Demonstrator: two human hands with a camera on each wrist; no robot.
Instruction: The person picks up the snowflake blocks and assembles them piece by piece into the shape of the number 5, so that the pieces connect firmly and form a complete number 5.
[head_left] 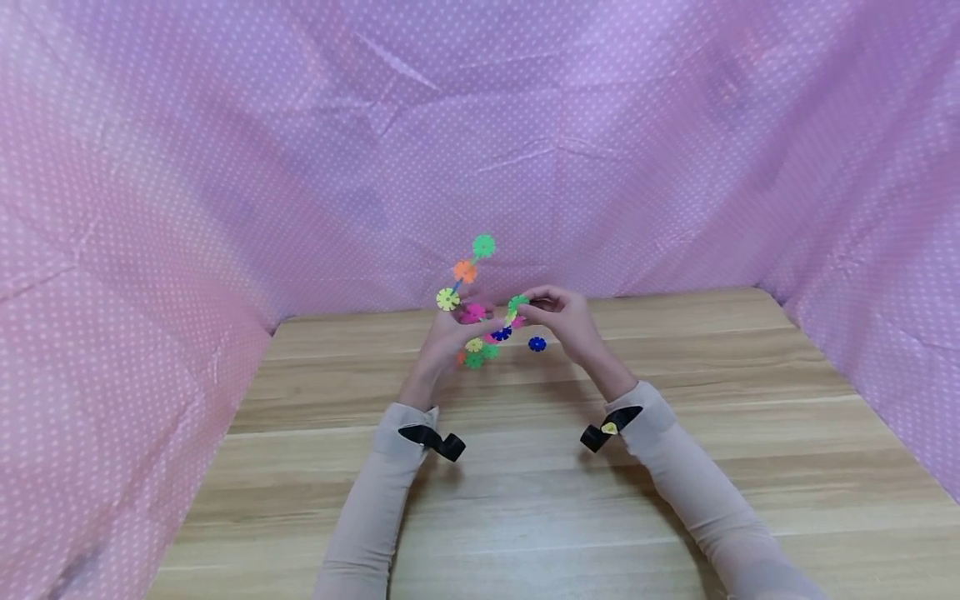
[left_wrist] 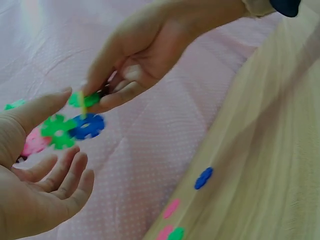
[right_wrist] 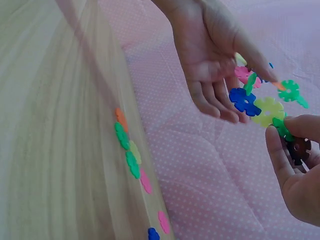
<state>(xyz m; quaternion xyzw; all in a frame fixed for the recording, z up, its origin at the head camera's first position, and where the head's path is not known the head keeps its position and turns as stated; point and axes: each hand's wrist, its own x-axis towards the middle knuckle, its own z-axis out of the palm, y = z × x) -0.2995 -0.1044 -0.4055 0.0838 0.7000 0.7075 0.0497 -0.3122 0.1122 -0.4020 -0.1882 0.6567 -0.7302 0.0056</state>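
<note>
Notched plastic snowflake discs are linked into a long chain (head_left: 465, 271), whose green end disc (head_left: 483, 246) rises above the left hand. My left hand (head_left: 447, 336) holds the chain between thumb and fingers, around a pink disc (left_wrist: 36, 142). Opposite it, my right hand (head_left: 566, 321) pinches a green disc (right_wrist: 282, 129) with thumb and index finger. That disc joins a yellow disc (right_wrist: 267, 112), which meets a blue disc (right_wrist: 245, 102) of the chain. A dark brown disc (right_wrist: 299, 150) shows by the right fingers in the right wrist view.
Loose discs lie on the wooden table (head_left: 525, 500) beneath the hands: a blue one (head_left: 537, 343), an orange one (right_wrist: 121, 120), and several green, yellow and pink ones. Pink dotted cloth (head_left: 480, 125) hangs behind the table and along both sides.
</note>
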